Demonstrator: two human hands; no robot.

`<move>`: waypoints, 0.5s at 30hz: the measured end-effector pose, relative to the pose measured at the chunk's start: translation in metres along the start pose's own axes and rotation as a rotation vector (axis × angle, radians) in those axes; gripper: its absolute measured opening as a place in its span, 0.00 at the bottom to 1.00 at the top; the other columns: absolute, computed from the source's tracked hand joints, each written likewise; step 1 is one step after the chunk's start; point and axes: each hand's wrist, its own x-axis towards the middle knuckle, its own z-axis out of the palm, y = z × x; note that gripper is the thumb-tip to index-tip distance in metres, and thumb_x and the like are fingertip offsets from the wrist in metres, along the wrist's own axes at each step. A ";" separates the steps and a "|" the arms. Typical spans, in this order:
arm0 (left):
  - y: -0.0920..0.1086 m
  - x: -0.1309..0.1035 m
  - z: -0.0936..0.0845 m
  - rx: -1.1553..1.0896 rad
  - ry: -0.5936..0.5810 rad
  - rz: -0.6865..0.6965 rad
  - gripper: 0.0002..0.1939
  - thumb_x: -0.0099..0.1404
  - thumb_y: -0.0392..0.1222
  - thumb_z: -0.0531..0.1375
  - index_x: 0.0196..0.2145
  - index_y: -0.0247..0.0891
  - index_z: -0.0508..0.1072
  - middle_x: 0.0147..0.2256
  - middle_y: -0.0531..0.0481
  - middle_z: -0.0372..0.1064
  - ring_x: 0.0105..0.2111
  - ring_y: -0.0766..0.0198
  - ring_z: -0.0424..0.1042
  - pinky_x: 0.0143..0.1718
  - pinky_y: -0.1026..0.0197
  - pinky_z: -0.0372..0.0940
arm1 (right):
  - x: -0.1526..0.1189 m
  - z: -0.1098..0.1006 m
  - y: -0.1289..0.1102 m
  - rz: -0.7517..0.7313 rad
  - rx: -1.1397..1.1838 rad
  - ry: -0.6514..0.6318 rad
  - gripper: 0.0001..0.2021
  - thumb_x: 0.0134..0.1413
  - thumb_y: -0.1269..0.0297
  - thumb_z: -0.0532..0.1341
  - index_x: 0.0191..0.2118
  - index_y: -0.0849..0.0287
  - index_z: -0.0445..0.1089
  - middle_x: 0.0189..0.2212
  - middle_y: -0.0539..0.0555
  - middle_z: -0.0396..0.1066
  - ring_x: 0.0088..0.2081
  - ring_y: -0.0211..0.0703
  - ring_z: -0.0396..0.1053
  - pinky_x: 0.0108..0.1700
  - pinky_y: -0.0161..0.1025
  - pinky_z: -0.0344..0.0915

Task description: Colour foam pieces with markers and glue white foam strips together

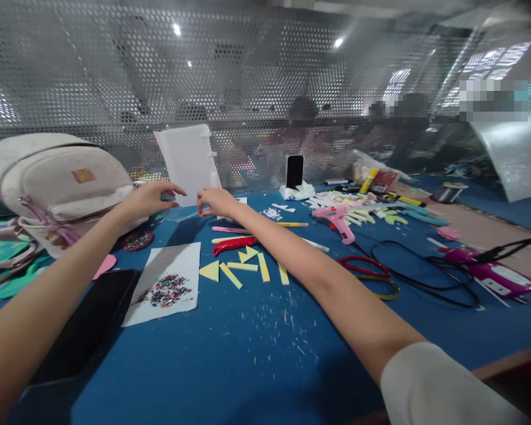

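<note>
Over the back left of the table, my left hand (153, 198) has its fingers bent and apart, with a gap between thumb and forefinger. Facing it, my right hand (216, 202) is curved, its thumb and fingers apart; I make out nothing in it. Below and between the hands lies a clear plastic piece (179, 213); whether a finger touches it I cannot tell. A white sheet (186, 159) stands upright just behind them. Nearer me, small shiny multicoloured bits (168, 290) lie on a white paper (181, 257). Yellow strips and triangles (242, 267) lie beside a red-handled cutter (232, 244).
A pale backpack (66, 177) stands at left, by a dark tablet (88, 324). Right of my forearm are a pink glue gun (336, 219), looped black cable (425, 274) and a magenta device (491, 274). A phone (294, 171) stands before the perforated metal screen (248, 71).
</note>
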 end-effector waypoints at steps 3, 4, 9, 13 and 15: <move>0.016 -0.022 0.009 -0.058 0.018 -0.023 0.17 0.72 0.47 0.61 0.54 0.36 0.71 0.52 0.43 0.70 0.47 0.55 0.74 0.48 0.48 0.72 | -0.014 -0.003 -0.004 0.055 0.102 -0.031 0.17 0.67 0.59 0.62 0.57 0.61 0.68 0.54 0.59 0.69 0.51 0.49 0.72 0.51 0.51 0.72; 0.020 -0.027 0.014 -0.069 0.019 -0.036 0.17 0.72 0.47 0.61 0.54 0.37 0.71 0.52 0.44 0.70 0.47 0.55 0.74 0.47 0.48 0.72 | -0.018 -0.004 -0.006 0.070 0.133 -0.041 0.17 0.67 0.59 0.62 0.57 0.61 0.68 0.54 0.59 0.69 0.50 0.49 0.72 0.51 0.51 0.73; 0.034 -0.031 0.033 -0.096 0.002 -0.082 0.17 0.72 0.47 0.61 0.53 0.37 0.71 0.52 0.44 0.70 0.47 0.56 0.74 0.47 0.49 0.72 | -0.028 -0.007 -0.017 0.131 0.238 -0.058 0.17 0.67 0.58 0.62 0.57 0.61 0.68 0.54 0.59 0.69 0.50 0.49 0.72 0.51 0.51 0.73; 0.037 -0.024 0.040 -0.112 -0.002 -0.096 0.16 0.72 0.47 0.61 0.53 0.37 0.72 0.53 0.44 0.70 0.46 0.56 0.74 0.46 0.50 0.73 | -0.029 -0.006 -0.024 0.167 0.275 -0.050 0.17 0.67 0.58 0.62 0.57 0.61 0.68 0.54 0.59 0.69 0.50 0.49 0.72 0.51 0.51 0.73; 0.038 -0.024 0.040 -0.120 0.011 -0.096 0.16 0.72 0.47 0.61 0.53 0.37 0.72 0.53 0.44 0.70 0.47 0.56 0.74 0.46 0.50 0.72 | -0.029 -0.004 -0.025 0.185 0.284 -0.048 0.17 0.67 0.58 0.61 0.57 0.61 0.68 0.54 0.59 0.69 0.51 0.49 0.72 0.51 0.51 0.73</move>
